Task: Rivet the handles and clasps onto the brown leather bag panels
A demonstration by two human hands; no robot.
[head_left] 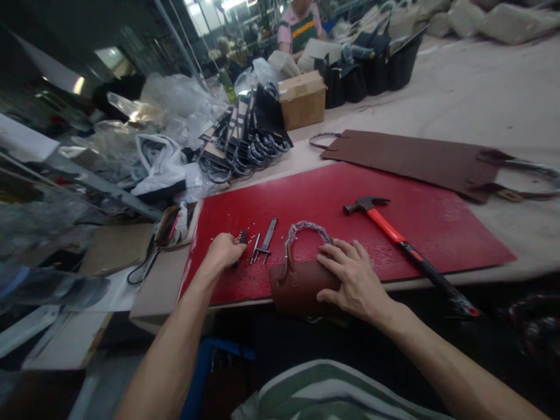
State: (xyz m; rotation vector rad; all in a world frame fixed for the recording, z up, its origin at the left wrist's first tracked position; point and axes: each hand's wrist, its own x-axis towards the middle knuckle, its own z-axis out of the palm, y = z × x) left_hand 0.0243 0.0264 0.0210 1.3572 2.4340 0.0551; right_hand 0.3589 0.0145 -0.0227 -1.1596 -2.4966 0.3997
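Striped shirt (332, 394); left hand (224, 251) grips black bar (243, 236), long axis pointing away.

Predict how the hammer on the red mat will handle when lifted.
The hammer is probably head-heavy, given its claw head. The straight handle should stay stiff; sticking out past the red mat, it might tip if nudged.

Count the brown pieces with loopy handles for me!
2: the near brown piece under the right hand, partly on the red mat, and the far brown piece farther back to the right. Others may be hidden.
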